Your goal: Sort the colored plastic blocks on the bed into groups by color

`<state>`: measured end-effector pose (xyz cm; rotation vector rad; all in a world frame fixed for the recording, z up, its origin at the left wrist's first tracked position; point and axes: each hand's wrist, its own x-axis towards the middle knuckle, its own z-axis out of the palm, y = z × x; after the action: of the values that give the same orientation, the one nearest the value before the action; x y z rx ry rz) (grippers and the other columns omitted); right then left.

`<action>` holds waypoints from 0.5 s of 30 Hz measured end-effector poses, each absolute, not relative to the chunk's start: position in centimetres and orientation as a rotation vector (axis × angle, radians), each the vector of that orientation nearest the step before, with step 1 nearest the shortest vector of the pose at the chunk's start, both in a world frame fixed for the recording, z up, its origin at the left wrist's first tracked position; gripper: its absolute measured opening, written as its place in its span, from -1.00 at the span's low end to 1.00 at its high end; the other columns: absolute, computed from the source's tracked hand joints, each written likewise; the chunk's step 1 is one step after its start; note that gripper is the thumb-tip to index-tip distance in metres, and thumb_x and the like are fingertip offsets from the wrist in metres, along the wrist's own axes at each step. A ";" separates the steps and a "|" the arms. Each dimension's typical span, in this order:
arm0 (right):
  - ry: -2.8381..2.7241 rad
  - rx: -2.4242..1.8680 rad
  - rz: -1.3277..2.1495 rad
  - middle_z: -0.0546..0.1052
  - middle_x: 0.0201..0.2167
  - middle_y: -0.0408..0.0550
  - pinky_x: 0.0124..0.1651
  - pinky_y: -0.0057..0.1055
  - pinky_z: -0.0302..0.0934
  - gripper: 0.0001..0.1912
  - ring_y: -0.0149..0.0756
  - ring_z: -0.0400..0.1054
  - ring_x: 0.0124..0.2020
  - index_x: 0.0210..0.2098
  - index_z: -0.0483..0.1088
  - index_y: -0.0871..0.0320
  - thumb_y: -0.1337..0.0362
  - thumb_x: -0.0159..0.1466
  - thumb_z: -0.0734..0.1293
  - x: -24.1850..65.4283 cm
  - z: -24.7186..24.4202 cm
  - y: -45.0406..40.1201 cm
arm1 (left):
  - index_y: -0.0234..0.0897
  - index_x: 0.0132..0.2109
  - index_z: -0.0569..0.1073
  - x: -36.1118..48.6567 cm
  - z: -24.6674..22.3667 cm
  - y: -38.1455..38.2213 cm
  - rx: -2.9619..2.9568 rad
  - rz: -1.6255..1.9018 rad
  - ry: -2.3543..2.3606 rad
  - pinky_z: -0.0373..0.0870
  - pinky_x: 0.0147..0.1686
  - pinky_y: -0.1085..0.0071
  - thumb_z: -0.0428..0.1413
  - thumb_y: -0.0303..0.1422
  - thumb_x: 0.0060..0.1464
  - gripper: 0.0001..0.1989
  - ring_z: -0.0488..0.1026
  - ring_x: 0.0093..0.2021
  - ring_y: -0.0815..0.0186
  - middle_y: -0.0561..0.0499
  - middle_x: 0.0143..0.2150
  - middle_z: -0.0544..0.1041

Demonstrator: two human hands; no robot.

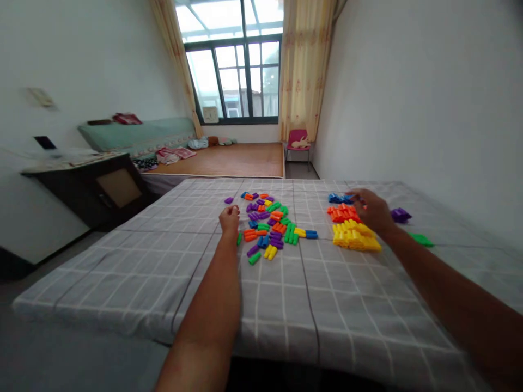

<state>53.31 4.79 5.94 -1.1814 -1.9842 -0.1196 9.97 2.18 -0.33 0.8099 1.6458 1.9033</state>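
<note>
My left hand [229, 219] is beside the left edge of a mixed heap of small plastic pieces [272, 220]. Its fingers are curled together; whatever they hold, if anything, is too small to make out. At the right, my right hand [371, 209] reaches over sorted piles, fingertips bent onto the right end of the blue plastic pieces [337, 198]. Nearer me lie orange plastic pieces [341, 213], then a larger pile of yellow plastic pieces [354, 236]. Purple plastic pieces [401, 215] and green plastic pieces [420, 239] lie beyond my right wrist and forearm, the green partly hidden.
A grey checked cloth [278, 305] covers the surface under the pieces. Behind it stand a bed with a brown mat [241, 158] and a pink chair [298, 139]. A dark cabinet [102, 190] is at the left, a white wall [425, 103] at the right.
</note>
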 end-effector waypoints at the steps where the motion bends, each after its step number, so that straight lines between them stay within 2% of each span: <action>1: -2.138 -1.109 -0.059 0.54 -0.09 0.01 0.07 -0.21 0.28 -0.66 -0.15 0.42 -0.05 -0.03 0.43 0.06 0.37 0.25 0.18 50.5 6.0 4.5 | -0.36 -0.24 0.50 10.0 -0.5 2.4 0.818 1.895 1.640 0.35 -0.43 0.52 0.08 -0.31 -0.04 -0.76 0.51 -0.33 0.35 -0.11 -0.29 0.57; 5: -2.537 -0.777 0.079 0.53 -0.02 -0.03 0.10 -0.16 0.25 -0.65 -0.14 0.36 0.03 0.01 0.43 0.01 0.35 0.27 0.22 40.3 5.3 4.4 | -0.36 -0.22 0.50 10.4 -0.5 2.6 0.872 1.880 1.563 0.35 -0.44 0.51 0.09 -0.30 -0.02 -0.75 0.52 -0.32 0.33 -0.11 -0.29 0.57; 9: -2.563 -0.782 0.133 0.55 -0.05 -0.02 0.05 -0.20 0.26 -0.66 -0.16 0.38 -0.02 0.00 0.45 0.04 0.38 0.28 0.22 32.4 3.3 6.4 | -0.36 -0.20 0.49 10.3 -0.2 2.6 0.753 1.921 1.481 0.35 -0.42 0.52 0.06 -0.34 0.02 -0.77 0.54 -0.30 0.34 -0.13 -0.23 0.57; 12: -2.568 -0.836 0.147 0.56 -0.06 -0.03 0.06 -0.23 0.25 -0.71 -0.16 0.40 -0.02 -0.01 0.45 0.04 0.27 0.30 0.27 27.8 1.4 8.2 | -0.37 -0.19 0.49 10.3 -0.2 2.7 0.669 1.935 1.440 0.34 -0.42 0.52 0.05 -0.38 0.03 -0.78 0.55 -0.30 0.34 -0.15 -0.20 0.57; 15: -2.670 -0.801 0.205 0.59 -0.15 -0.05 0.08 -0.21 0.22 -0.73 -0.15 0.40 -0.01 -0.03 0.46 0.00 0.16 0.29 0.30 25.0 -0.1 9.5 | -0.39 -0.15 0.49 10.4 -0.3 2.7 0.662 1.937 1.389 0.34 -0.40 0.51 0.05 -0.39 0.04 -0.76 0.54 -0.28 0.34 -0.19 -0.16 0.57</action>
<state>25.02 9.48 -0.08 -0.8005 -2.6702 0.2047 10.45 2.74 -0.30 0.6625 1.3892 1.9367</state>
